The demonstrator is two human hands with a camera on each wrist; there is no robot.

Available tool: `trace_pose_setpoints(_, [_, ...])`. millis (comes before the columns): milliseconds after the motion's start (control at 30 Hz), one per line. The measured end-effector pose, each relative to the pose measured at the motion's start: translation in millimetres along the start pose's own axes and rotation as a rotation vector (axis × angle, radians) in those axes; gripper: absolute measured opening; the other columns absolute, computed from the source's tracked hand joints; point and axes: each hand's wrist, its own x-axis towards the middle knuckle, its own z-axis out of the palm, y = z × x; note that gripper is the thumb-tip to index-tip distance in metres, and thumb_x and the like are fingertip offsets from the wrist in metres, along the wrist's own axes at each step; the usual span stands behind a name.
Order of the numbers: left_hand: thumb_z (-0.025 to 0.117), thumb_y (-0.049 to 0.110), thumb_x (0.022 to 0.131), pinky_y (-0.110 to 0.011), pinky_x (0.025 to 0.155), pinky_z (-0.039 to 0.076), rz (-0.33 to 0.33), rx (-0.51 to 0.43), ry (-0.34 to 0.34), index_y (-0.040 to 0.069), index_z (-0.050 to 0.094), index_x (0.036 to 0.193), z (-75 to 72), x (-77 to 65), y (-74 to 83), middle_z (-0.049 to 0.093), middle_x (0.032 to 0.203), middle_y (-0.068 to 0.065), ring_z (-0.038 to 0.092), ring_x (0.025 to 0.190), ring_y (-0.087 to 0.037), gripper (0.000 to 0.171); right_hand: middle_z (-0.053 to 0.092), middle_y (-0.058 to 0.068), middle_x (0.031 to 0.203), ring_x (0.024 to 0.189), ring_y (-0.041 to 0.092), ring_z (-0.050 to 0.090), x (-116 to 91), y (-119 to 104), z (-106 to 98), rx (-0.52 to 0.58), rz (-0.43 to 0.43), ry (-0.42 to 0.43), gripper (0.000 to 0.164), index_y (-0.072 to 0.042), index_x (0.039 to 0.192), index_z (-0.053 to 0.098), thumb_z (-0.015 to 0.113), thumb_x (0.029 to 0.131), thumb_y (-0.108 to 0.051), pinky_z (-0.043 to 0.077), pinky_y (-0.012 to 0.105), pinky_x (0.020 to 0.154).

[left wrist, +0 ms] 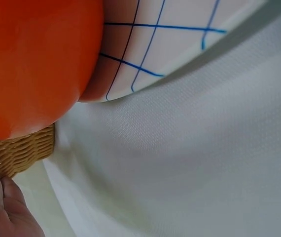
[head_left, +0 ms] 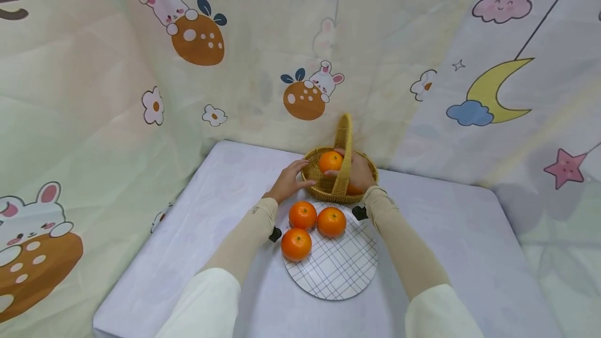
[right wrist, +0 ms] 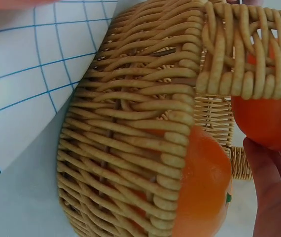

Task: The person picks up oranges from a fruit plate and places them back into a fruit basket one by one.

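"Gripping something in the basket, is it, that right hand (head_left: 360,171)?"

"Yes, it holds a bright orange (head_left: 329,160), thumb on the near side and fingers on the far side."

"Where exactly is that orange?"

"In the mouth of the wicker basket (head_left: 321,194), just left of the arched handle (head_left: 345,132). Whether it touches the bottom, I can't tell."

"What else is in there with it?"

"A second orange (head_left: 354,189), to the right of the handle and below the right hand. The right wrist view shows it close to the woven wall, with a green spot at its stem end."

"And the left hand (head_left: 287,181)?"

"At the basket's left end, thumb spread wide from the fingers, touching the rim."

"What lies nearer the person?"

"A round white plate (head_left: 338,275) with blue grid lines, just on the near side of the basket. On its left part sit three oranges in a cluster: the back orange (head_left: 302,215), the right-hand orange (head_left: 331,222) and the front orange (head_left: 296,244)."

"And around all that?"

"A table (head_left: 432,244) under a pale cover, with a curtain (head_left: 253,25) behind it, printed with rabbits, flowers and a yellow moon."
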Motion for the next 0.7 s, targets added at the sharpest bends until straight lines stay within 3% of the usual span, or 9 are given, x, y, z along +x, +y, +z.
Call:
trace_pose_setpoints(267, [0.076, 0.039, 0.084, -0.039, 0.112, 0.034, 0.009, 0.006, 0.012, 0.000, 0.048, 0.141, -1.1, -0.7, -3.6, 0.043, 0.148, -0.010, 0.039, 0.137, -0.025, 0.075, 0.056, 0.015, 0.133, 0.114, 0.032, 0.055, 5.2, 3.9, 3.8, -0.085, -0.077, -0.004, 0.081, -0.007, 0.141, 0.053, 0.085, 0.074, -0.041, 0.045, 0.050, 0.097])
trace_pose_setpoints(467, [0.075, 0.041, 0.084, -0.039, 0.111, 0.035, -0.003, 0.017, -0.006, 0.000, 0.047, 0.142, 2.0, -1.4, -3.9, 0.042, 0.149, -0.010, 0.039, 0.137, -0.025, 0.076, 0.060, 0.015, 0.126, 0.110, 0.031, 0.058, 3.1, 3.3, 3.1, -0.024, -0.143, -0.063, 0.067, -0.002, 0.135, 0.057, 0.084, 0.078, -0.025, 0.047, 0.050, 0.094])
trace_pose_setpoints(700, [0.076, 0.038, 0.084, -0.038, 0.110, 0.037, 0.015, 0.022, 0.012, 0.000, 0.049, 0.141, 1.8, -1.5, -0.1, 0.044, 0.147, -0.010, 0.041, 0.135, -0.025, 0.074, 0.064, 0.009, 0.122, 0.099, 0.027, 0.061, 3.0, -5.3, 7.6, -0.060, -0.060, -0.084, 0.072, -0.006, 0.132, 0.060, 0.088, 0.072, -0.034, 0.051, 0.047, 0.087])
